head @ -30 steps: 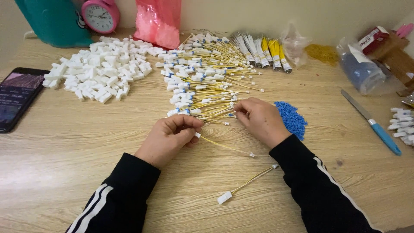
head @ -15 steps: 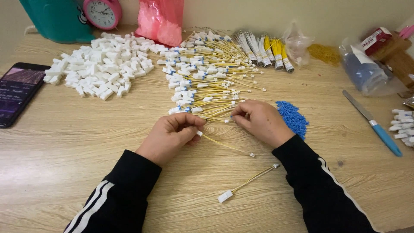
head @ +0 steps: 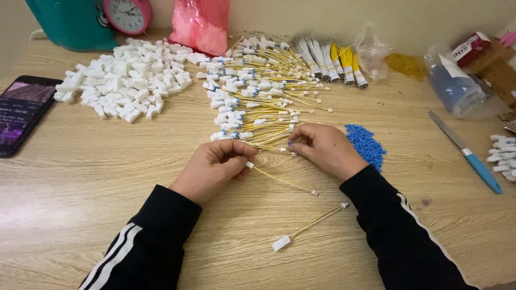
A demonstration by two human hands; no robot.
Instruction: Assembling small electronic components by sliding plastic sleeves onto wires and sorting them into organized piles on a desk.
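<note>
Bare wood lies open before both hands. Left hand [head: 213, 166] pinches a yellow wire [head: 282, 180] by its white end; right hand [head: 326, 149], fingers closed on a small blue piece, touches the wire pile's [head: 258, 96] near edge, beside the blue beads [head: 366, 145].

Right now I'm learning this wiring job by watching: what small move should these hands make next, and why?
Probably bring the right hand across to the left hand. The left pinches the white end of a yellow wire, and the right seems to hold a tiny blue bead, so the two parts likely go together.
</note>
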